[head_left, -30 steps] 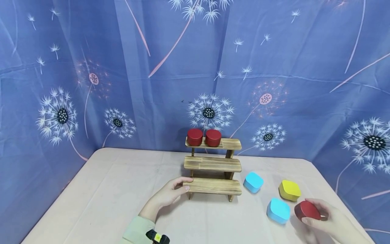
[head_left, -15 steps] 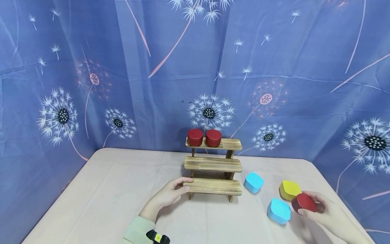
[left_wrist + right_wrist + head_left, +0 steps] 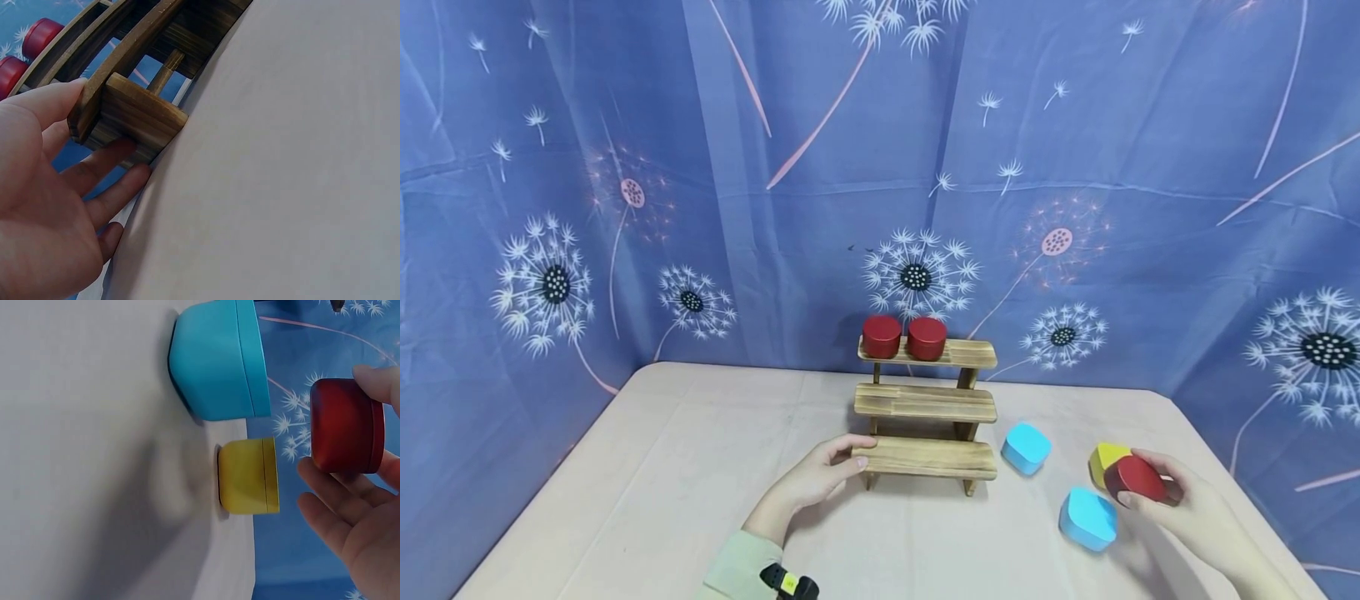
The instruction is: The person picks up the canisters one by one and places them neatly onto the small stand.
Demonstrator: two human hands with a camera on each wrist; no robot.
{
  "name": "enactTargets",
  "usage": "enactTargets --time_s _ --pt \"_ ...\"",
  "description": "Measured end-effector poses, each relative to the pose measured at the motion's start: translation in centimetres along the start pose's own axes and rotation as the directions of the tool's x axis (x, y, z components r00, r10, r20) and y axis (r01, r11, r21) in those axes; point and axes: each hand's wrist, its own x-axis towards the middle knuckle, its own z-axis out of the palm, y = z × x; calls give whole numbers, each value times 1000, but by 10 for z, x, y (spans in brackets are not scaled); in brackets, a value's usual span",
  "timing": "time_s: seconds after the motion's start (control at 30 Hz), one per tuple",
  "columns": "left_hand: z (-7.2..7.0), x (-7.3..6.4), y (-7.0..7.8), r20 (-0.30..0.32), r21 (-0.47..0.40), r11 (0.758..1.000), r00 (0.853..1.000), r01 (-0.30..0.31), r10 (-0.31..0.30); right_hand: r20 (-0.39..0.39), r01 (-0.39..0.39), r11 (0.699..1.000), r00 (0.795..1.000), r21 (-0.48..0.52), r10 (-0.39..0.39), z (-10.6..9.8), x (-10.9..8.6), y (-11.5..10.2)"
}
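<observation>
My right hand [image 3: 1198, 517] grips a round red tin [image 3: 1135, 478] between thumb and fingers. In the right wrist view the red tin [image 3: 345, 425] is up off the table, and the head view has it overlapping part of a yellow tin [image 3: 1103, 463]. My left hand [image 3: 816, 477] holds the left end of a three-step wooden stand [image 3: 928, 457] by its lowest board. Up close, the left thumb lies on the board's edge while other fingers touch the side support [image 3: 128, 119]. On the stand's top board sit two more red tins, one left [image 3: 881, 337] and one right [image 3: 927, 338].
Two light-blue tins stand on the table right of the stand, a farther one [image 3: 1026, 448] and a nearer one [image 3: 1087, 519]. A blue dandelion-print curtain [image 3: 805, 250] closes off the back and sides. The pale tablecloth [image 3: 647, 492] spreads left of the stand.
My right hand has carried the red tin up and leftward in the head view, so it now covers part of the yellow tin. The left hand and the stand stay put.
</observation>
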Motion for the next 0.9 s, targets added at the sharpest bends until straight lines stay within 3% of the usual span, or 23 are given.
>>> enactTargets --time_s 0.37,0.9 --pt "0 1 -1 -6 24 1000 1000 -11 11 -37 65 997 997 -37 -67 3 13 -11" --pt "-1 2 -3 7 1 1000 1000 -9 9 -42 13 999 999 31 -12 17 32 -29"
